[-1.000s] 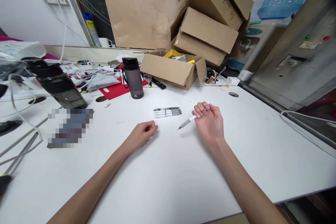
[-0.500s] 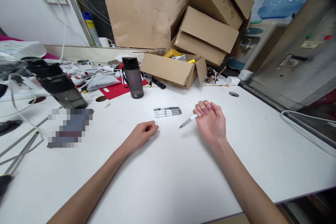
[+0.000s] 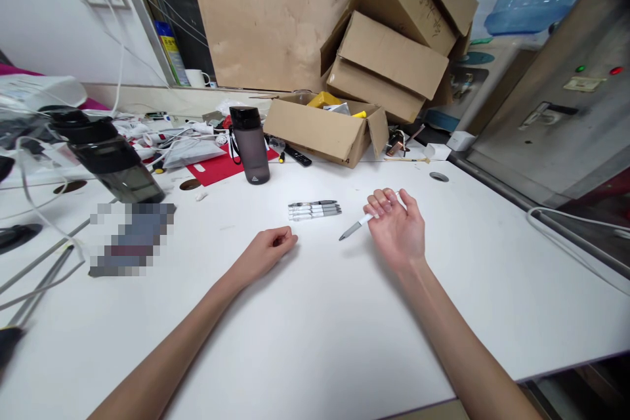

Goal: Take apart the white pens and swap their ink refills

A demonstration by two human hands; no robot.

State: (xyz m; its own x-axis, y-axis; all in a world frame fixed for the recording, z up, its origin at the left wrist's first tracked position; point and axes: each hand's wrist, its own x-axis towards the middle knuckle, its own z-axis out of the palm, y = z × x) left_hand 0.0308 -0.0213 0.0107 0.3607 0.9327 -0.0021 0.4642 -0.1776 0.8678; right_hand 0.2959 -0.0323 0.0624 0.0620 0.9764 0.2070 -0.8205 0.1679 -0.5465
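Note:
My right hand, palm turned up, holds a white pen with a grey grip in its curled fingers. The pen's front end points down and left above the table, and the thumb stands up near its back end. Resting on the white tabletop, my left hand is curled into a loose fist with nothing visible in it. Just beyond and between the hands lie several similar pens side by side in a row, their grey grips to the right.
A dark bottle stands behind the pens, beside a red folder. Farther left are another bottle, a pixelated flat item and cables. An open cardboard box and a remote control sit at the back.
The pen in my right hand has shifted slightly right, and its fine writing point no longer shows. My right thumb has lifted a little. My left hand stays still.

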